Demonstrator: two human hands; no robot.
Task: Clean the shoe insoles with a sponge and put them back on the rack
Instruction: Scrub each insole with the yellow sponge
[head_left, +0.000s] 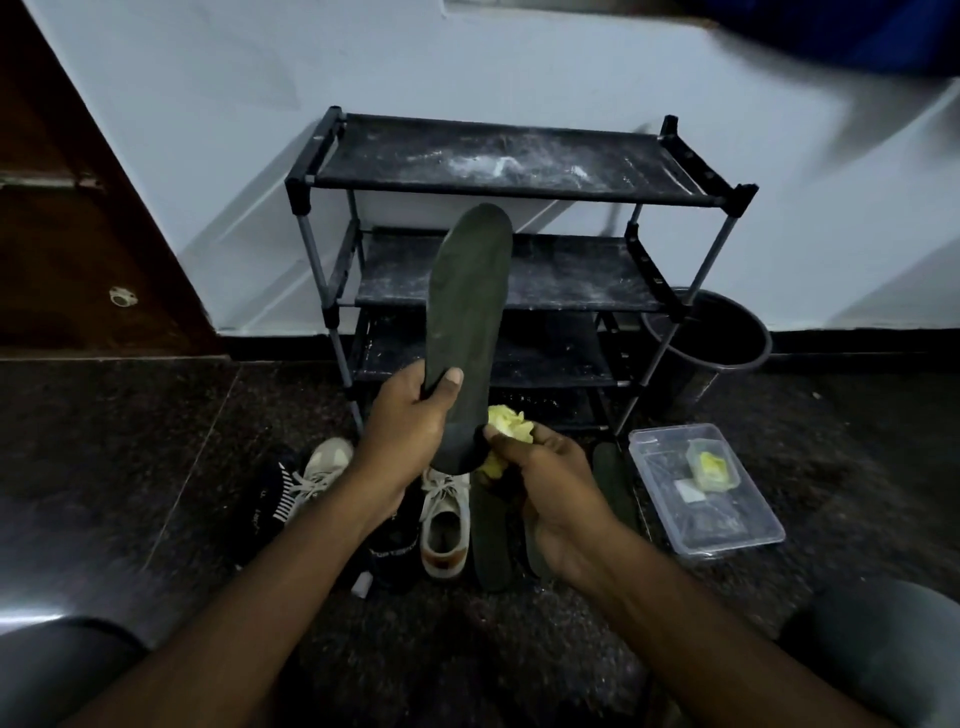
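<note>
My left hand (410, 421) grips a dark green insole (467, 312) near its heel and holds it upright in front of the black shoe rack (498, 192). The thumb lies across the insole's face. My right hand (545, 478) holds a crumpled yellow sponge (509, 423) against the insole's lower right edge. Other dark insoles (491, 540) lie on the floor below my hands, one (615, 478) partly hidden by my right wrist. The rack's dusty shelves carry nothing that I can see.
Beige sneakers (444, 519) and dark striped socks (280, 499) lie on the granite floor at the left. A clear plastic box (727, 525) with a yellow piece inside sits at the right. A black bin (717, 338) stands beside the rack. My knees frame the bottom corners.
</note>
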